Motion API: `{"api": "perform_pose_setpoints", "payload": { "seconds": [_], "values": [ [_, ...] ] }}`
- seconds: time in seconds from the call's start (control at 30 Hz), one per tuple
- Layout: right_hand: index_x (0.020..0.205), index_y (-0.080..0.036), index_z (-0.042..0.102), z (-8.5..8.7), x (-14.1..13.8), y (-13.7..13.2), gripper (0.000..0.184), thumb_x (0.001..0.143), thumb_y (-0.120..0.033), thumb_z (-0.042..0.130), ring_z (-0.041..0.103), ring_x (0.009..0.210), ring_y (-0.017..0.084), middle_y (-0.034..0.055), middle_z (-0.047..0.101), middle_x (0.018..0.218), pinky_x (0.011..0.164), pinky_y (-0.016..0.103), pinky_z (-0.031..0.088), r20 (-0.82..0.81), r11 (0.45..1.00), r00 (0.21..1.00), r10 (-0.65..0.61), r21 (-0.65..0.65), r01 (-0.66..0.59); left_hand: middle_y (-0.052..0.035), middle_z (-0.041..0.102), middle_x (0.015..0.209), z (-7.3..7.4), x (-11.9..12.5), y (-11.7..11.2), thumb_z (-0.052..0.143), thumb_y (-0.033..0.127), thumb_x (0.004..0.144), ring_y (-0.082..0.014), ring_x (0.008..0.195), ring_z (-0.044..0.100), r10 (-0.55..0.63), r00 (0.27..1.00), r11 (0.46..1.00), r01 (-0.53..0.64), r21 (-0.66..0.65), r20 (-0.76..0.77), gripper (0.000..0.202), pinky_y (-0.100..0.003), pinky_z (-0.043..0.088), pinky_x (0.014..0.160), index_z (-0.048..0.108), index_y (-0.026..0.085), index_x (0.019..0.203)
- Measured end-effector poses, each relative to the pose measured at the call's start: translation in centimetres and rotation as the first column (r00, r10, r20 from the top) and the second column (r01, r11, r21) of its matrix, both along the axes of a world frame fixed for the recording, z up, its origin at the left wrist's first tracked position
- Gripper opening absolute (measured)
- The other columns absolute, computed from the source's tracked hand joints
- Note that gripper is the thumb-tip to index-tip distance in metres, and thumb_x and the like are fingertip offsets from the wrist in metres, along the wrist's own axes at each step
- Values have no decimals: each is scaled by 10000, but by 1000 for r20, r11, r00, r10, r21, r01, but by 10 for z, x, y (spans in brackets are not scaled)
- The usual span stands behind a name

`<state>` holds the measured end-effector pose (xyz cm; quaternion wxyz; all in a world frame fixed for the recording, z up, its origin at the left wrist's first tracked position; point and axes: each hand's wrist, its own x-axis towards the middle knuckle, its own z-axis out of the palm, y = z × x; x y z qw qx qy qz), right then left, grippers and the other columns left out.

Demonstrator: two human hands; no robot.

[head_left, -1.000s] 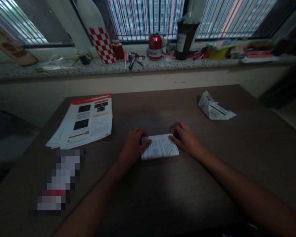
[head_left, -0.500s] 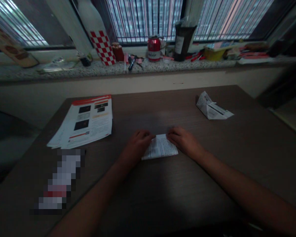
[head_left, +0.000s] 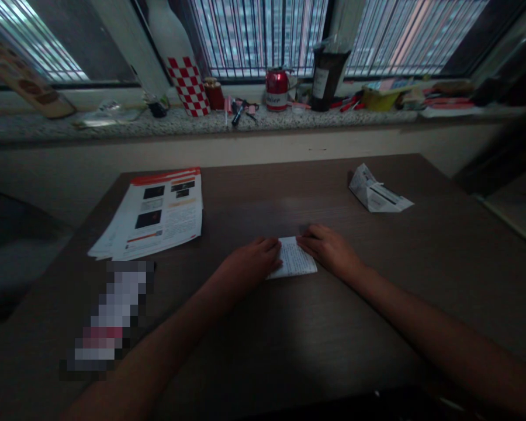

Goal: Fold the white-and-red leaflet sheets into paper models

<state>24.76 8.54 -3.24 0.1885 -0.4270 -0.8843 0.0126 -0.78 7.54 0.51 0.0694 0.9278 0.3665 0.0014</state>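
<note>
A small folded sheet of printed paper lies on the table in front of me, with lines of text facing up. My left hand rests flat over its left part and hides that end, fingers stretched toward the right. At the upper right edge, the outstretched fingers of my right hand lie on the same sheet. A strip of the paper shows between the two hands. Whether a thumb is tucked under the sheet cannot be seen.
Printed sheets lie on the table at the left, above a pixelated rectangular item. A folded paper shape stands at the right. Behind, the windowsill carries a checkered bottle, a red can and a dark bag.
My left hand has slid right and flattened onto the paper, covering more of its left side. The right hand has stayed nearly in place. The camera view has shifted slightly.
</note>
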Motion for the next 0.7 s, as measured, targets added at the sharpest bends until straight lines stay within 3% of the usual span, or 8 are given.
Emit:
{"api": "perform_pose_setpoints", "payload": {
  "seconds": [0.13, 0.27, 0.47, 0.6, 0.7],
  "values": [
    [1079, -186, 797, 0, -1, -1, 278, 1078, -311, 549, 608, 936, 249, 96, 682, 976, 782, 347, 482, -9, 1000, 1000, -12, 0, 12, -155, 620, 1423, -5, 7, -11, 431, 361, 1126, -302, 1215, 634, 50, 998, 998, -51, 41, 22, 447, -443, 553, 1007, 533, 163, 1513],
    [1096, -185, 799, -2, 0, -1, 285, 1079, -310, 544, 609, 936, 253, 106, 685, 979, 786, 359, 497, -44, 1000, 999, -8, -7, 8, -138, 604, 1470, -7, 11, -19, 362, 435, 1132, -326, 1238, 605, 111, 993, 992, -113, 50, 49, 492, -457, 570, 956, 545, 181, 1512],
    [1175, -169, 781, -2, 10, 4, 305, 1080, -328, 539, 638, 988, 264, 119, 690, 1029, 867, 405, 543, -137, 994, 988, 74, -68, -84, -89, 576, 1544, -16, 11, -24, 364, 393, 1130, -310, 1370, 529, 124, 980, 991, -132, 40, 154, 478, -473, 488, 1112, 530, 170, 1520],
    [1274, -190, 742, 6, 14, 0, 338, 1094, -339, 497, 661, 1111, 276, 134, 710, 1168, 971, 455, 561, -186, 983, 978, 92, -137, -119, -85, 574, 1549, -22, 10, -25, 388, 384, 1126, -303, 1381, 520, 131, 974, 989, -141, 42, 185, 471, -480, 451, 1150, 531, 174, 1523],
    [1412, -200, 658, 14, 13, -11, 396, 1101, -357, 470, 644, 1252, 286, 146, 684, 1355, 1070, 491, 541, -194, 983, 980, 44, -166, -77, -83, 575, 1548, -22, 11, -26, 389, 372, 1127, -303, 1371, 523, 135, 973, 988, -147, 51, 187, 462, -478, 444, 1156, 545, 171, 1513]
  ]
}}
